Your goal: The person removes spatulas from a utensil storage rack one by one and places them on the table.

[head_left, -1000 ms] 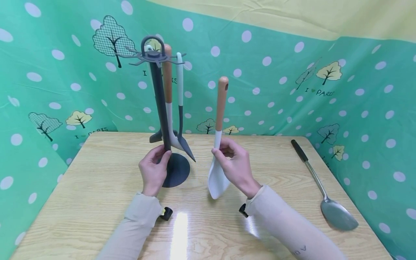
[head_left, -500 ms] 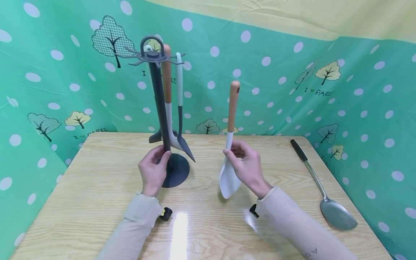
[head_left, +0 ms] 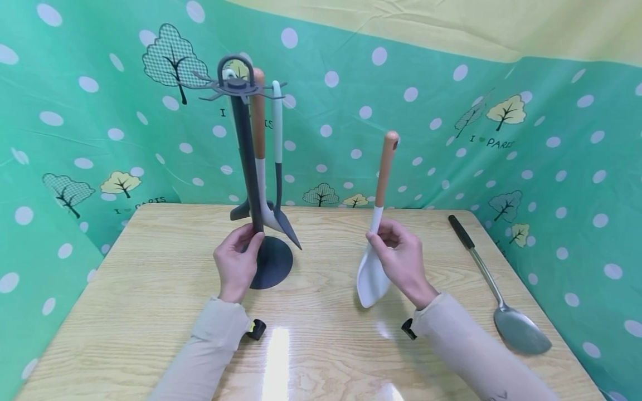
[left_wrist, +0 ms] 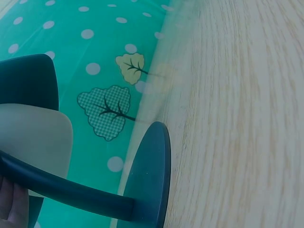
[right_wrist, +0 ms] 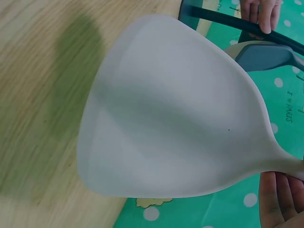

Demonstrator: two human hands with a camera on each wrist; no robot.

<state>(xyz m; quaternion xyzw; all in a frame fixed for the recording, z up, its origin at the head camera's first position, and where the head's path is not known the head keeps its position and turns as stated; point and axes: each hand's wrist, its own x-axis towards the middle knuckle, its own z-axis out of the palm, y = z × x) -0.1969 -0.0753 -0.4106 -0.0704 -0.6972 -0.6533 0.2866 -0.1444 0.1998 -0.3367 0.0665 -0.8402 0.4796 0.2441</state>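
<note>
A dark utensil stand [head_left: 247, 156] rises from a round base on the table, and my left hand [head_left: 237, 262] grips its pole low down. Several utensils hang from its hooks, among them one with a wooden handle [head_left: 258, 120] and one with a pale green handle [head_left: 277, 122]. To the right, my right hand [head_left: 401, 259] pinches the white neck of a spatula [head_left: 372, 278] with a wooden upper handle. The spatula stands nearly upright, blade down. Its broad white blade [right_wrist: 175, 114] fills the right wrist view, above the table with a shadow beside it.
A metal wok turner [head_left: 521, 331] with a black handle lies along the right side of the wooden table [head_left: 150, 323]. Green dotted cloth [head_left: 426, 156] hangs behind the table and along both sides.
My right hand has carried the spatula to the right, away from the stand, and slightly lower. The left hand and the stand have stayed in place.
</note>
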